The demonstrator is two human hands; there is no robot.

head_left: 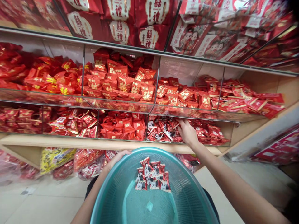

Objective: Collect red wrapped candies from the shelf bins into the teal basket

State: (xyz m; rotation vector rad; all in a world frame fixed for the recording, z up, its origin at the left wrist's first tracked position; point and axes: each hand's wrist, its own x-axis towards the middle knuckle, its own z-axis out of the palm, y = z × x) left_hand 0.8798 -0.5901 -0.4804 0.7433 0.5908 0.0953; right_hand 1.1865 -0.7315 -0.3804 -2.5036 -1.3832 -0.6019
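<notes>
A round teal plastic basket [149, 150] is in front of me, low in the middle of the head view. My left hand [117, 159] is closed on its left rim. Inside lies a small pile of red wrapped candies [153, 173] with black-and-white pictures. My right hand [187, 132] reaches past the clear front of a bottom-row bin, among similar red candies [163, 128] with black-and-white pictures. Its fingertips are hidden among the wrappers, so what they hold, if anything, does not show.
Bins of red packets [123, 84] fill the middle shelf behind a clear front panel [121, 105]. Larger red bags [119, 31] stand above. A wooden shelf edge [70, 140] runs below the bottom bins. Under it, a yellow bag [54, 159] and red bags sit on the tiled floor.
</notes>
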